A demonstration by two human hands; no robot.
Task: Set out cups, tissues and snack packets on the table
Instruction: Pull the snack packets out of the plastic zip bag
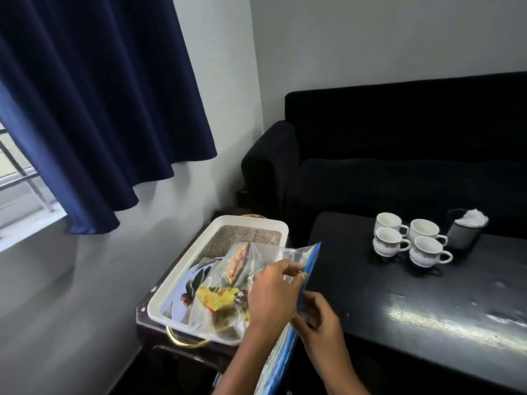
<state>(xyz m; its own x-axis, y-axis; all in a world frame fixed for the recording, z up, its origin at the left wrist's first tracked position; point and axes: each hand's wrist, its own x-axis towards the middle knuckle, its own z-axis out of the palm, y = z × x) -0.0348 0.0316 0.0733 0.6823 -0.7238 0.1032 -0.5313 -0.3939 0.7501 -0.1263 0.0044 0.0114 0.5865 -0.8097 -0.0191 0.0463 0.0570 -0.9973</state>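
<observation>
Both hands are on a clear zip bag [228, 283] w/ a blue seal strip, held over the near end of a white tray [182, 269]. Left hand [271, 295] has fingers curled, pinching the bag's top edge by the blue strip; right hand [316, 317] pinches the same strip just below/beside it, thumb and fingers closed on the plastic. The hands are near-touching, one each side of the seal.

Inside the bag – snack packets: a yellow one [214, 299] low down, an orange-brown one [236, 263] standing tilted higher up. More dark bits in there, too blurred to tell what.

The tray sits on a small dark side stand [159, 334] left of the table, gold handles [182, 342] at both ends, a woven brown mat [242, 238] on its far half and a printed picture showing under the bag.

On the black table [427, 323], far side – four white cups [410, 238] in a tight cluster, 2 x 2, handles pointing right, each w/ faint pattern on the lower body. Just right of them a dark holder [463, 233] w/ white tissues [472, 219] sticking out of the top, close to the cups but not clearly touching.

Behind the table a black sofa [399, 155]; dark blue curtain [99, 109] over the window at left
</observation>
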